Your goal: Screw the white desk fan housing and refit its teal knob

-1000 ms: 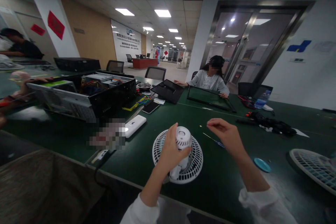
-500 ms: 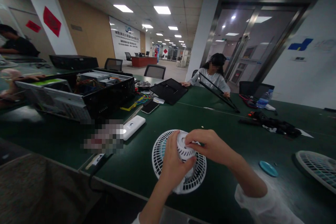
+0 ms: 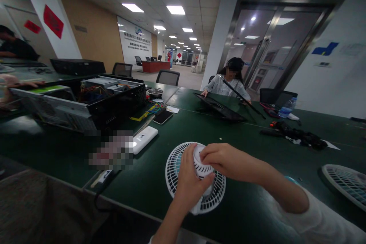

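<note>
A small white fan lies face down on the green table (image 3: 251, 206), its round grille (image 3: 174, 164) flat on the surface and its motor housing (image 3: 200, 160) sticking up. My left hand (image 3: 190, 183) is wrapped round that housing from the near side. My right hand (image 3: 220, 160) reaches across from the right, fingers curled and pinched on the top of the same housing. What the fingertips hold, if anything, is hidden.
A second fan grille (image 3: 343, 185) lies at the right edge. A white box (image 3: 144, 139) and a phone (image 3: 162, 117) sit to the left, beside an open computer case (image 3: 85, 103). Across the table a person (image 3: 228, 84) handles a dark panel; black tools (image 3: 294, 135) lie beyond.
My right hand came from hovering over the table down onto the fan's housing and slid a little further left. The person opposite tilted the dark panel up.
</note>
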Available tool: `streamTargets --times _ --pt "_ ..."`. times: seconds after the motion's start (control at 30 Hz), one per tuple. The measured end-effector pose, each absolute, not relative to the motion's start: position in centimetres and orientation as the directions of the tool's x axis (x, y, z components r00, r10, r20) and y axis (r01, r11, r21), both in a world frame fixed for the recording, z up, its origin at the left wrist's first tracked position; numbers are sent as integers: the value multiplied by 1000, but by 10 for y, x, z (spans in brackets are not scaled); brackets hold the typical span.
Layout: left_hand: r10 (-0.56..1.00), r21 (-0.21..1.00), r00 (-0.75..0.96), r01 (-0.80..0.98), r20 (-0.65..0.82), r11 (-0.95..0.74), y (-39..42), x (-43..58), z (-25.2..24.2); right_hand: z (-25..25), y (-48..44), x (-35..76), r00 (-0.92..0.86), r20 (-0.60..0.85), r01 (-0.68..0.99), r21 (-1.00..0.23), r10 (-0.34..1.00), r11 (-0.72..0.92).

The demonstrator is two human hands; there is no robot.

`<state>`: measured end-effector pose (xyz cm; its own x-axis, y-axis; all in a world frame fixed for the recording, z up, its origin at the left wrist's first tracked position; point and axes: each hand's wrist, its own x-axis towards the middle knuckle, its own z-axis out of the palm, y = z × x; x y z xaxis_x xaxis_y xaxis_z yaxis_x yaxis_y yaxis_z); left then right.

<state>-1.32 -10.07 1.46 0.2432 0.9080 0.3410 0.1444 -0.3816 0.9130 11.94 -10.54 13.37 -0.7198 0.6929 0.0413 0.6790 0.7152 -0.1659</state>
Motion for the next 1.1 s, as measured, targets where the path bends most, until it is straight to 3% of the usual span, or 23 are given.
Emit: streamTargets --times 0.1,0.23,0.27,0.33,0.37,0.4,0.53,0.63,0.77,0.9,1.0,1.03,1.1 --pt "905 914 257 141 338 -381 -100 -13 12 130 -117 121 -694 75 691 -210 716 692" --pt "909 915 253 145 332 -375 -101 -14 15 117 -121 153 -624 238 706 -238 744 668" --pt "913 920 246 144 324 -365 -102 -14 17 111 -117 169 -542 283 754 -251 791 607" --pt "923 929 234 139 306 -343 -103 -14 20 94 -105 206 -168 326 933 -251 930 257" --pt "925 931 231 138 301 -338 -103 -15 21 82 -98 224 25 232 971 -235 973 31" --pt "926 932 230 137 300 -337 -103 -15 21 70 -91 241 120 191 972 -221 974 -77" --pt "932 938 218 130 291 -323 -104 -15 18 17 -78 279 271 82 946 -206 959 -250" --pt "930 939 223 121 292 -323 -104 -15 17 -5 -78 283 327 88 922 -247 941 -298" --pt "923 932 222 116 314 -345 -104 -15 19 14 -79 277 355 212 883 -395 910 -252" --pt "928 940 233 107 292 -323 -103 -15 20 70 -86 245 358 449 828 -557 819 -57" --pt "928 943 248 111 279 -314 -103 -15 20 109 -100 197 381 677 737 -633 630 235" --pt "929 943 246 119 276 -312 -103 -15 19 119 -106 179 402 733 635 -655 549 410" --pt "932 938 230 142 279 -316 -103 -14 18 133 -118 150 425 788 503 -614 445 608"
